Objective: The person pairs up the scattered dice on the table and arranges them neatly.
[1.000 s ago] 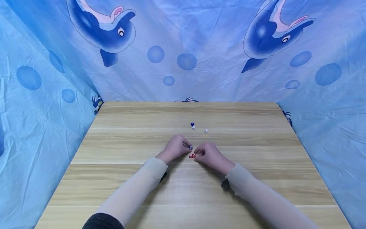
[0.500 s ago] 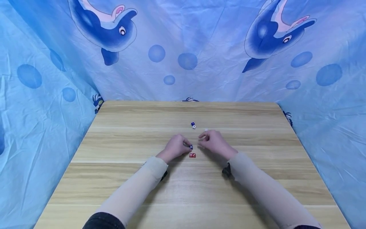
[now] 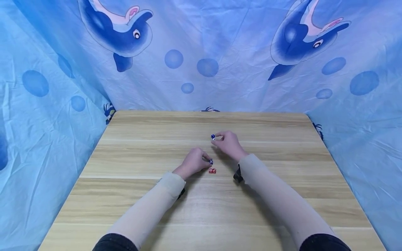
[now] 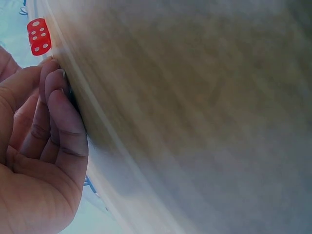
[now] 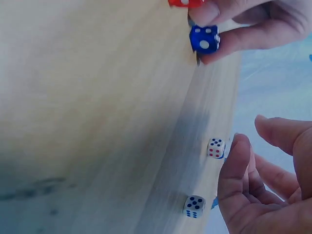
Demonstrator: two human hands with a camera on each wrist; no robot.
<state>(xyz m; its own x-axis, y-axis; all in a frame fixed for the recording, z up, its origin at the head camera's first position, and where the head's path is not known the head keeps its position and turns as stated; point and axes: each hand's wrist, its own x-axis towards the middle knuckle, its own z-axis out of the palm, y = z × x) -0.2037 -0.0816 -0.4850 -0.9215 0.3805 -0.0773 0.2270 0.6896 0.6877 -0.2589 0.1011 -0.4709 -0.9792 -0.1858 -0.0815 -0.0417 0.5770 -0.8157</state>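
My left hand [image 3: 195,161] pinches a blue die [image 3: 211,161] between thumb and fingertip; in the right wrist view this blue die [image 5: 204,40] shows white pips. Just on the near side of it, a pair of red dice [image 3: 212,170] sit side by side. Farther back, my right hand [image 3: 229,143] reaches with thumb and forefinger apart around a white die [image 5: 216,147] and another blue die [image 3: 213,136]. A second white die [image 5: 195,206] lies beside the right fingers, hidden behind that hand in the head view. In the left wrist view the fingers cover the held die.
The dice lie on a wood-grain table [image 3: 144,202]. A blue curtain [image 3: 201,42] with dolphins and bubbles hangs behind the table and along both sides. Both forearms cross the table from the near edge.
My right hand has left the red dice and moved away from me to the far blue and white dice. The left hand stays in place, still pinching its blue die.
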